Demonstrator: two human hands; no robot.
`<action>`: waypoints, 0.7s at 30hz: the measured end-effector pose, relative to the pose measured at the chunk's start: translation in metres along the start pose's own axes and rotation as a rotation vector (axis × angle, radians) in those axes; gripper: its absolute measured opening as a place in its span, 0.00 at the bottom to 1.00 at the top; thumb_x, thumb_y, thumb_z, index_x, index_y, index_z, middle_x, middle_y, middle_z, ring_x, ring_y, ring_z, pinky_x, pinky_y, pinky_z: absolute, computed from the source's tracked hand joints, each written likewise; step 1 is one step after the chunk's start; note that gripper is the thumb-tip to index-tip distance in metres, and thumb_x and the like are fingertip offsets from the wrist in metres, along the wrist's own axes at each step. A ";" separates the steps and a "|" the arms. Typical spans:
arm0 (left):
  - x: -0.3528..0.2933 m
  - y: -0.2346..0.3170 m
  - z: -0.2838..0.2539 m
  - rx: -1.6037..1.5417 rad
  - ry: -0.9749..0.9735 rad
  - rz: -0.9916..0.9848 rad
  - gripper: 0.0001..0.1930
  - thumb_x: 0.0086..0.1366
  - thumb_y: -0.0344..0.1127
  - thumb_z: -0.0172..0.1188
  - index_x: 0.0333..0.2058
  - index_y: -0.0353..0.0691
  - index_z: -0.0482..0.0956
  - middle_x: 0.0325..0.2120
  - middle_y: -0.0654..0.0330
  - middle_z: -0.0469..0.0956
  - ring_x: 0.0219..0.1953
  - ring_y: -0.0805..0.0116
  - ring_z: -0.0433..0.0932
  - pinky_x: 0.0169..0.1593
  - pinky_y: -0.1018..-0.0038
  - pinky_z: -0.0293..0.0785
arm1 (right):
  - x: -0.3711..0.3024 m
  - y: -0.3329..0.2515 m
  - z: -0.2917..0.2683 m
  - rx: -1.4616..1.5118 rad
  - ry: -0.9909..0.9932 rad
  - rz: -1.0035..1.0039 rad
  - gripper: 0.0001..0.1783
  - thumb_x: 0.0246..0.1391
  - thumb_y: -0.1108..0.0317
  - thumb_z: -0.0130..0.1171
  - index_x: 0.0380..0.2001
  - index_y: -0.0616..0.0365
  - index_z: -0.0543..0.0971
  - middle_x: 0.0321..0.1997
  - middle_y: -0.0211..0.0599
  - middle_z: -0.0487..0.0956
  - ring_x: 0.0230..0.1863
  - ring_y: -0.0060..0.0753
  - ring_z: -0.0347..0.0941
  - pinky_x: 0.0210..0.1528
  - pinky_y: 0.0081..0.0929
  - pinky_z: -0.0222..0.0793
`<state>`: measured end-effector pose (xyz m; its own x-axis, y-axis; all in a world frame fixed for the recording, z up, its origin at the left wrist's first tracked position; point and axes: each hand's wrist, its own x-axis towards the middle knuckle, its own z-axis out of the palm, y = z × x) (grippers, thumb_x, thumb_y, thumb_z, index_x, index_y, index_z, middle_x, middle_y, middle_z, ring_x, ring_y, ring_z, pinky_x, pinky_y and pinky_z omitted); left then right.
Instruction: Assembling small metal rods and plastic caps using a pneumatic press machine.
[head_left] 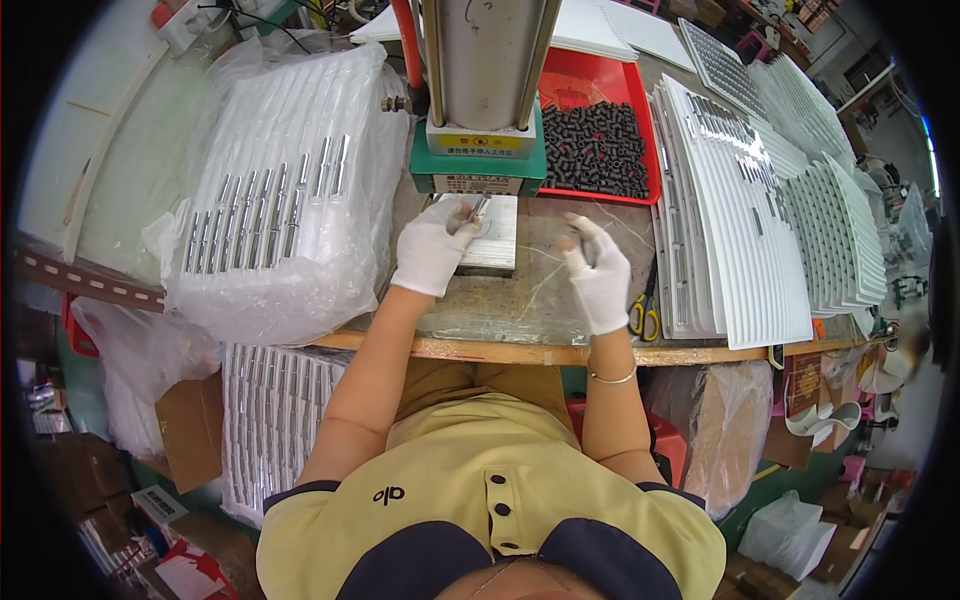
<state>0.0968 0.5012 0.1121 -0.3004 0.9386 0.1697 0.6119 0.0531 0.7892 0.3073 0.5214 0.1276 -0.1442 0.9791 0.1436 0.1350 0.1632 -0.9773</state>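
My left hand (430, 250), in a white glove with bare fingertips, pinches a short shiny metal tube (481, 207) below the head of a green bench press (480, 172). Under that hand and tube lies a flat silver metal plate (492, 245). To the right, my right hand (602, 280), gloved the same way, hovers over the worktable (540, 300). Its thumb and fingers are curved and apart, with nothing visible between them. Behind it sits a red tray (652, 130) with many small black cylindrical parts (595, 150) in it.
On the left, a plastic-wrapped white ridged tray (300, 100) carries rows of shiny tubes (265, 215). Stacked white ridged trays (765, 280) stand at the right, some holding metal parts. Yellow-handled scissors (645, 318) lie by the table's front edge, near my right wrist.
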 end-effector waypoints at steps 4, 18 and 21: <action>0.001 -0.005 0.003 -0.109 -0.025 -0.077 0.13 0.52 0.38 0.64 0.36 0.40 0.79 0.31 0.52 0.80 0.32 0.60 0.79 0.36 0.71 0.73 | -0.007 0.018 -0.017 -0.045 0.129 -0.069 0.17 0.52 0.71 0.62 0.44 0.69 0.75 0.39 0.35 0.79 0.38 0.19 0.72 0.42 0.15 0.66; -0.003 -0.010 0.000 0.191 0.108 0.025 0.14 0.50 0.38 0.65 0.37 0.41 0.80 0.32 0.49 0.79 0.33 0.53 0.77 0.38 0.64 0.73 | -0.029 0.033 -0.027 -0.044 0.054 0.130 0.14 0.53 0.73 0.59 0.43 0.67 0.77 0.38 0.33 0.79 0.38 0.17 0.71 0.43 0.15 0.65; -0.016 -0.007 -0.010 0.225 0.173 0.147 0.16 0.49 0.37 0.66 0.37 0.41 0.80 0.33 0.50 0.79 0.33 0.55 0.77 0.38 0.65 0.73 | -0.030 0.036 -0.030 -0.018 0.051 0.157 0.13 0.53 0.74 0.58 0.42 0.67 0.77 0.38 0.33 0.79 0.38 0.17 0.71 0.43 0.15 0.65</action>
<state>0.0903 0.4821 0.1097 -0.3051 0.8710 0.3851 0.7983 0.0135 0.6020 0.3460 0.5021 0.0925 -0.0696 0.9976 -0.0026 0.1699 0.0093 -0.9854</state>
